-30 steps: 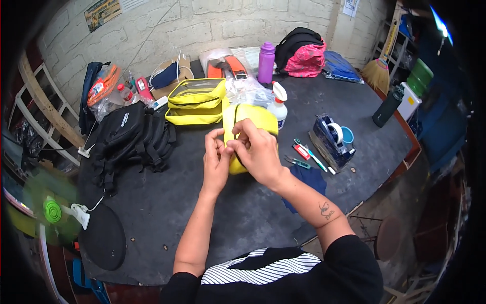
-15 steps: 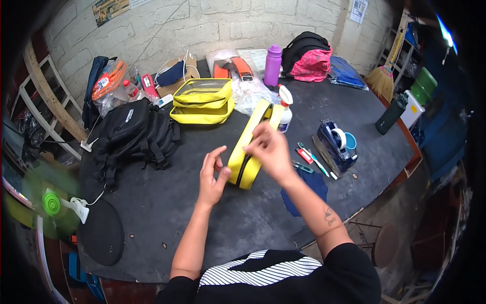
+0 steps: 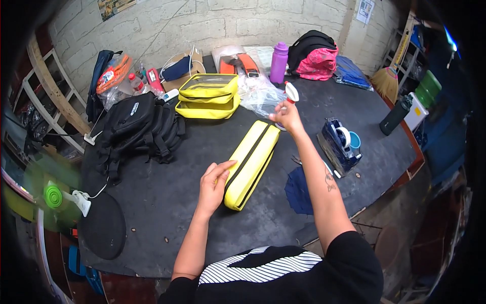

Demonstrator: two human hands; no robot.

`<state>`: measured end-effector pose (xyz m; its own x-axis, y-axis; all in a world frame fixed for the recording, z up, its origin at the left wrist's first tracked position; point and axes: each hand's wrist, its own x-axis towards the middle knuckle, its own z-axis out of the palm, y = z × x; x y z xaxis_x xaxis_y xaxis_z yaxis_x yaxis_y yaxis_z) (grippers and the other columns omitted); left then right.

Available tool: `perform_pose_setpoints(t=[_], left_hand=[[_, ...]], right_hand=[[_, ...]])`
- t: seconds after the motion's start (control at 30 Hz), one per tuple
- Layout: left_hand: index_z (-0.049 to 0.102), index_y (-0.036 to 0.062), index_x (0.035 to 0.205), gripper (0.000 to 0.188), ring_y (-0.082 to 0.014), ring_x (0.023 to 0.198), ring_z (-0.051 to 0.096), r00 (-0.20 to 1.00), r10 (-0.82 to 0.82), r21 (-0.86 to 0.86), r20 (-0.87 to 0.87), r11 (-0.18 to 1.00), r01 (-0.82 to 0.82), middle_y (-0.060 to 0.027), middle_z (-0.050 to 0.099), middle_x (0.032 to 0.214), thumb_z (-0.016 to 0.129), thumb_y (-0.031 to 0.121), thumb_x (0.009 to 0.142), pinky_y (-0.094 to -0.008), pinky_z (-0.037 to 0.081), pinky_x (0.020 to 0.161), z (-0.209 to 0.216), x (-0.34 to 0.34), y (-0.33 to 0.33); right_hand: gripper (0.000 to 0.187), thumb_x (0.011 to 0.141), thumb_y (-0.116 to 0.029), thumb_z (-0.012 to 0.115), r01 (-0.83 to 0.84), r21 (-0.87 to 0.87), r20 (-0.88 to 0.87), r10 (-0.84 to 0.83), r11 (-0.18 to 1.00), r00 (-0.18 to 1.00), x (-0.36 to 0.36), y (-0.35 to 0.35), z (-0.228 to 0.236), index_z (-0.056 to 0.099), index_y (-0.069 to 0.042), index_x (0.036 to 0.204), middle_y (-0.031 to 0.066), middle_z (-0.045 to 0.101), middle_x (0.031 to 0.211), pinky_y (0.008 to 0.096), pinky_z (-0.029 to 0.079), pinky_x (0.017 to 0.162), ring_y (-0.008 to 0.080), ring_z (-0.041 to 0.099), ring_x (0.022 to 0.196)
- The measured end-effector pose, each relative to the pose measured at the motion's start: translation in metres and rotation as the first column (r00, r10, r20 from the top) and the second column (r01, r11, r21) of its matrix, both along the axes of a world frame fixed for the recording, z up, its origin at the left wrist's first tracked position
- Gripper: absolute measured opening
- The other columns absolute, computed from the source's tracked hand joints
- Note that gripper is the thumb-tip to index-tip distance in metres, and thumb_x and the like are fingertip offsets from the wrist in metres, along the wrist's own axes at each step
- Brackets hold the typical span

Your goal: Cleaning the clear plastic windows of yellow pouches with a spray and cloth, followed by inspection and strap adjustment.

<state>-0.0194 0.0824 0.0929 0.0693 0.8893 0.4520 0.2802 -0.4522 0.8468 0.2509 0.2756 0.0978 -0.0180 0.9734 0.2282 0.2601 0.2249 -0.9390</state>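
A long yellow pouch (image 3: 251, 164) with black zippers lies on the dark table in front of me, tilted away to the right. My left hand (image 3: 212, 185) is at its near left side, the bent fingers and thumb closed against its edge. Beyond the pouch's far end, my right hand (image 3: 287, 115) closes round a white spray bottle (image 3: 292, 92) just under its trigger head. That hand covers most of the bottle's body. A second yellow case (image 3: 207, 99) with a see-through top stands farther back on the left.
A black backpack (image 3: 139, 129) lies left, near a green clip fan (image 3: 52, 195). A purple bottle (image 3: 279, 63) and a pink-and-black bag (image 3: 317, 61) stand at the back. Right are a tape dispenser (image 3: 338, 147), a navy cloth (image 3: 298, 191) and a dark green bottle (image 3: 396, 115).
My right hand has left the pouch and reached away to the spray bottle. The pouch has gone from standing on edge to lying lower on the table, with my left hand still at it.
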Motion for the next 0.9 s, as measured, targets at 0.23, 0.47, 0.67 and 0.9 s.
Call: perform_pose_setpoints(t=[0.23,0.47,0.67,0.9], left_hand=[[0.062,-0.0003,0.111,0.020,-0.0105,0.077,0.050,0.856,0.314,-0.170,0.410,0.949,-0.266,-0.0047,0.057,0.092,0.050,0.007,0.098,-0.0228,0.042,0.072,0.007,0.027,-0.015],[0.033,-0.0037,0.141,0.054,-0.0200,0.109,0.057,0.806,-0.112,-0.202,0.582,0.940,0.276,-0.0138,0.047,0.125,0.058,0.008,0.094,-0.0290,0.047,0.093,-0.002,0.091,0.018],[0.039,0.0027,0.142,0.057,-0.0180,0.109,0.059,0.846,-0.371,-0.295,0.382,0.819,0.492,-0.0138,0.053,0.126,0.062,0.004,0.091,-0.0289,0.048,0.092,0.015,0.064,0.018],[0.048,-0.0023,0.133,0.056,-0.0251,0.127,0.046,0.619,0.432,-0.013,0.655,0.826,-0.563,-0.0156,0.050,0.135,0.030,0.042,0.103,-0.0373,0.033,0.107,-0.022,-0.081,-0.002]], right_hand=[[0.022,0.090,-0.023,0.065,0.127,-0.040,-0.213,-0.132,0.991,0.968,-0.002,-0.042,-0.019,0.060,-0.003,0.098,0.0033,0.065,0.083,0.0245,0.045,0.058,0.0105,0.059,0.066],[0.085,0.092,-0.071,0.022,-0.226,-0.150,-0.141,0.206,0.962,0.968,-0.020,-0.106,-0.032,0.037,-0.005,0.143,0.0162,0.041,0.143,0.0357,0.029,0.108,0.0249,0.037,0.134],[0.097,0.086,-0.077,0.013,-0.290,-0.096,-0.234,0.261,0.952,0.937,-0.020,-0.092,-0.039,0.011,-0.006,0.152,0.0148,0.012,0.158,0.0342,0.004,0.117,0.0243,0.009,0.146],[0.110,0.076,-0.086,0.005,-0.136,-0.158,-0.419,0.058,0.978,0.906,0.019,-0.090,-0.039,0.000,-0.005,0.152,0.0139,0.001,0.159,0.0506,-0.005,0.115,0.0269,-0.003,0.147]])
